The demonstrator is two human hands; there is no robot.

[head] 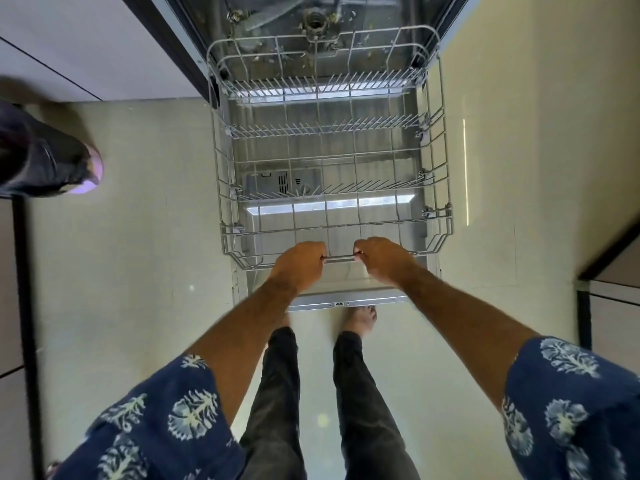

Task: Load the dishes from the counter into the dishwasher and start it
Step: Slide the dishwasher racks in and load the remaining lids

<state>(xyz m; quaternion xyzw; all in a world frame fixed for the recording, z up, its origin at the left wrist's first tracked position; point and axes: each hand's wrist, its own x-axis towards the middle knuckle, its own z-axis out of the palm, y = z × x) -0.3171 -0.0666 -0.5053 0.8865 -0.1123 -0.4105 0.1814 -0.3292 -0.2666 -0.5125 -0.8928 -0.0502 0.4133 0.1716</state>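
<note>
Both hands are curled tight over the front handle bar of the lower rack: the left hand and the right hand sit side by side, with a short stretch of bare bar between them. The step in hand looks like drawing the rack out over the open dishwasher door, which lies flat just under the knuckles, so loading has not begun. Beyond the grip the wire basket stands empty, its rows of tines upright and no dish in any slot; farther out, the tub floor shows scattered food debris around the filter. No dishes or counter are in view. The next move, I judge, calls for letting go of the bar and turning to fetch the first dish.
</note>
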